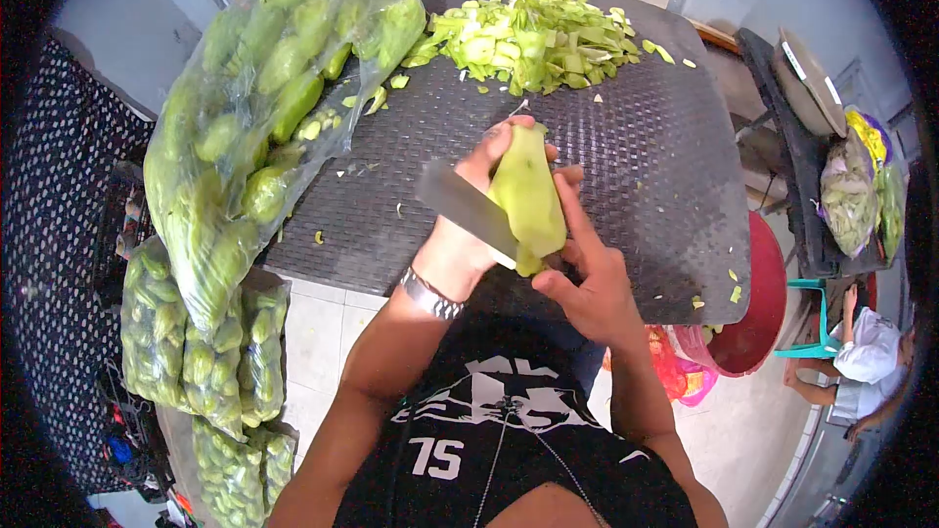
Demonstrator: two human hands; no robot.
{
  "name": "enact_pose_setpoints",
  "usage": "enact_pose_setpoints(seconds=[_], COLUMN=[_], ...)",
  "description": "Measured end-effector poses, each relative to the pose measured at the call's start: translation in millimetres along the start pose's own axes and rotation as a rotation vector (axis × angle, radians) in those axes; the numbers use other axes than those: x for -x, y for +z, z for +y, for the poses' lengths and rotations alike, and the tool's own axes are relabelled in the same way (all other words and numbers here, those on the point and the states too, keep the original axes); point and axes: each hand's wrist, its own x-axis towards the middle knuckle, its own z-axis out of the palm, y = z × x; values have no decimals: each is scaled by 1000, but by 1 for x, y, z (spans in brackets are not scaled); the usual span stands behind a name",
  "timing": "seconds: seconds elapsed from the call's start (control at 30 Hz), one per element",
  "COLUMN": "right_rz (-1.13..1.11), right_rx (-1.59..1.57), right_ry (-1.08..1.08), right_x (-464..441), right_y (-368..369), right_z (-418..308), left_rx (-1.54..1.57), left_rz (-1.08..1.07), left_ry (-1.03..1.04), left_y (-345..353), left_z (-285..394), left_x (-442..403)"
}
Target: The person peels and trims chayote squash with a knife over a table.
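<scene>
A pale green, peeled, pear-shaped vegetable that looks like a chayote [528,191] is held over the table, tilted, its narrow end away from me. My left hand [482,161], with a metal watch at the wrist, wraps round it from the left and behind. A wide knife blade [469,210] lies across in front of my left wrist, its lower right end against the chayote near a strip of green peel [529,260]. My right hand [592,279] is closed at that end, fingers along the chayote's right side. The knife's handle is hidden.
A heap of green peelings [538,44] lies at the table's [411,225] far side. A large plastic bag of green vegetables [264,108] stands left, smaller filled bags [156,323] below it. A red tub [753,303] stands right; beyond it, a person [866,347] sits near a teal stool [820,318].
</scene>
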Motion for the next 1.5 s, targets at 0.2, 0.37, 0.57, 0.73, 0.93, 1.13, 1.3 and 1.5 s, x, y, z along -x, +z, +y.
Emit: enact_pose_setpoints(seconds=[0.2, 0.37, 0.57, 0.73, 0.93, 1.13, 1.3, 1.5], right_rz=[-67, -63, -56, -47, -72, 19, -101, -95], right_rx=[199, 190, 134, 98, 8, 104, 226, 173], right_ry=[-99, -230, -268, -241, -175, -289, -258, -216], right_x=[6, 4, 4, 7, 10, 8, 12, 9], right_y=[-5, -5, -4, -8, -8, 0, -4, -3], right_z=[-7, 2, 9, 13, 17, 17, 14, 20], left_rx=[-15, 6, -65, 10, -18, -3, 122, -18], left_rz=[-95, -80, 37, 52, 155, 72, -87, 26], left_ry=[-203, -135, 3, 79, 138, -83, -322, -58], left_y=[-7, 1, 5, 4, 14, 9, -24, -27], left_z=[15, 9, -1, -12, -19, 7, 9, -3], left_x=[-9, -2, 9, 12, 19, 10, -8, -2])
